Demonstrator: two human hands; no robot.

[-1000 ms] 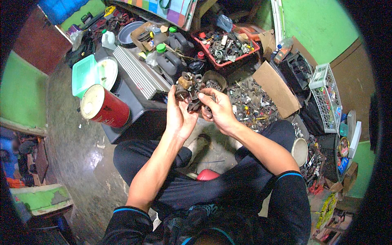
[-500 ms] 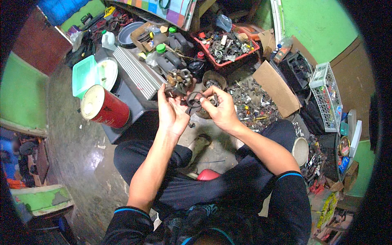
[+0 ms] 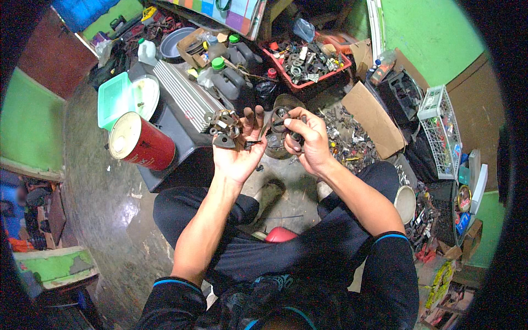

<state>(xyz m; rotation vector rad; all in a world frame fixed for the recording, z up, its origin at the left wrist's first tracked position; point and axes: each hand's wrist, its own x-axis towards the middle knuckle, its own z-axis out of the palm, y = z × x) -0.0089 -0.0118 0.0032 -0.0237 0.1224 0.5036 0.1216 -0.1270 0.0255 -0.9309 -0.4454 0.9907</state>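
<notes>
My left hand (image 3: pixel 237 163) is palm up in front of me, its fingers stretched away. A cluster of small worn metal parts (image 3: pixel 224 124) rests at its thumb side, and a small dark piece (image 3: pixel 252 144) lies across the palm. To its right, my right hand (image 3: pixel 311 144) is closed, pinching a dark metal ring (image 3: pixel 279 119) between thumb and fingers. More dark metal pieces (image 3: pixel 294 144) show in its curled fingers; their exact kind cannot be made out. Beyond the ring stands a round container (image 3: pixel 289 101), partly hidden by my right hand.
A pile of small metal parts (image 3: pixel 352 137) covers the floor at right, by a cardboard flap (image 3: pixel 375 120). A red basket (image 3: pixel 308 84) of parts stands ahead. On the left are a red can (image 3: pixel 142 144), a teal box (image 3: pixel 114 100) and dark jugs (image 3: pixel 230 85).
My hands have moved apart. The left palm has opened out, bringing the metal cluster to its thumb side, while the right hand has drawn the ring away and up.
</notes>
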